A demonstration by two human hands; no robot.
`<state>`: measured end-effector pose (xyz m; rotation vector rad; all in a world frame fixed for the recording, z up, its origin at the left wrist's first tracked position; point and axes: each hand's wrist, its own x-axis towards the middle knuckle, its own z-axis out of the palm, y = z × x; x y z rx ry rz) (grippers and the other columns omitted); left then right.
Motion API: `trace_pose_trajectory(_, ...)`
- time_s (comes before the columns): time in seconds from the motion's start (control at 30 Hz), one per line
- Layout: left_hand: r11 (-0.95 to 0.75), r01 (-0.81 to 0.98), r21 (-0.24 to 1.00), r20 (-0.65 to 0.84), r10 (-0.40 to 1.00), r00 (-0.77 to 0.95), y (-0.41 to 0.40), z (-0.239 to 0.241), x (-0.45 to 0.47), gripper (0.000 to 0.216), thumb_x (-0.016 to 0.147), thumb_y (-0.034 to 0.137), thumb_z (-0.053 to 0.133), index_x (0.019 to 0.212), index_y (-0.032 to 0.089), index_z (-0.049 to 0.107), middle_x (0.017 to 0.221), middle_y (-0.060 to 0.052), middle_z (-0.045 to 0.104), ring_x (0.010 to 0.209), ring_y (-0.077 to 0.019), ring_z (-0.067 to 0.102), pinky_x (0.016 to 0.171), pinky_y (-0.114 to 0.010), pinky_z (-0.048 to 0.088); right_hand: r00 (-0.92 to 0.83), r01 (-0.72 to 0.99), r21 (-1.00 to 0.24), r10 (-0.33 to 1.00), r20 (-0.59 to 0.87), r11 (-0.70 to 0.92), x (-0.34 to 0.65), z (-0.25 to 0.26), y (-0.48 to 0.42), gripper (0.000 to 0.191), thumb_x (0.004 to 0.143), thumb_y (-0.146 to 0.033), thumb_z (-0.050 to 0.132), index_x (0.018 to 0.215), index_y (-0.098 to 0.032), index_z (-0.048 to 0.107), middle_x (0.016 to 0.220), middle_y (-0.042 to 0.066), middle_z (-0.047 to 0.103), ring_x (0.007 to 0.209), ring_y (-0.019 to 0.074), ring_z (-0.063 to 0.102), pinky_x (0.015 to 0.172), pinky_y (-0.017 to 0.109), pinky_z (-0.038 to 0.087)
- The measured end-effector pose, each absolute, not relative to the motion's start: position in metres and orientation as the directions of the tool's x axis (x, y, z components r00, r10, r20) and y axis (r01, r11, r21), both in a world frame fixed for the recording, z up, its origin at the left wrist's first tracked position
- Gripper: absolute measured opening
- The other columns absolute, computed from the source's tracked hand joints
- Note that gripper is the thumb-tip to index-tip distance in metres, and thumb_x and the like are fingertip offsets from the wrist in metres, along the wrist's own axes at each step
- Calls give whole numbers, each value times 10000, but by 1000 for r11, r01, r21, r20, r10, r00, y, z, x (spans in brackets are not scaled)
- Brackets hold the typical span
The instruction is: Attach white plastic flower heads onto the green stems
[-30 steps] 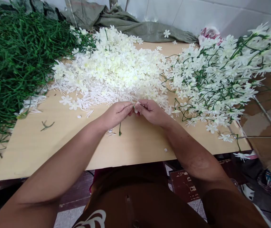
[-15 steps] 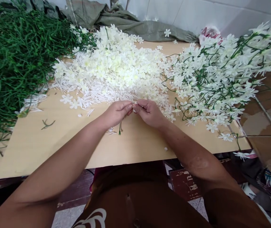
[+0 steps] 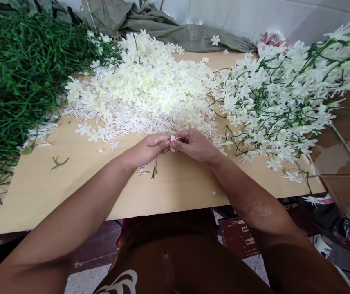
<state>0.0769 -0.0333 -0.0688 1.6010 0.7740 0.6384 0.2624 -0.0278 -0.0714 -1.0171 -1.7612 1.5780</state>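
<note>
My left hand (image 3: 150, 149) is closed, and a thin green artificial stem (image 3: 154, 168) hangs out below its fingers. Fingertip to fingertip with it, my right hand (image 3: 196, 145) pinches a small white artificial flower (image 3: 172, 139). A fine white strand sticks out by the right thumb. The fingers partly cover the flower, so I cannot tell whether it is joined to the stem. Just beyond both hands lies a big heap of loose white flowers (image 3: 153, 81), with white stamen strands (image 3: 132, 118) along its near side.
Green stems (image 3: 30, 69) are piled at the left of the table (image 3: 86, 192). On the right lie white flowers on green stems (image 3: 263, 102), beside a metal wire frame (image 3: 346, 147). Grey-green cloth (image 3: 190, 36) runs along the wall. A stem scrap (image 3: 60, 162) lies at left.
Between the fingertips more of the white flower and a fine strand now show. My right hand has turned slightly, and the hanging stem has tilted a little.
</note>
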Motion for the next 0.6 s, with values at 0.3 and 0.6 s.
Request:
trace_pose_trajectory(0.3, -134, 159, 978, -10, 734, 679, -33, -67, 77, 521, 851, 651, 459, 624, 182, 474, 567, 44, 375, 547, -84, 333, 511, -236, 275, -610, 169, -981, 792, -32, 91, 261, -76, -28, 429, 706, -576, 721, 644, -178, 574, 562, -33, 521, 592, 91, 464, 563, 234, 365)
trace_pose_trajectory(0.6, -105, 192, 976, -50, 746, 664, -31, -65, 80, 446, 852, 569, 497, 632, 182, 471, 564, 51, 372, 540, -85, 324, 501, -233, 250, -525, 207, -953, 848, 81, 219, 262, -78, -30, 395, 742, -542, 688, 656, -164, 614, 630, -2, 570, 618, 100, 477, 589, 245, 373)
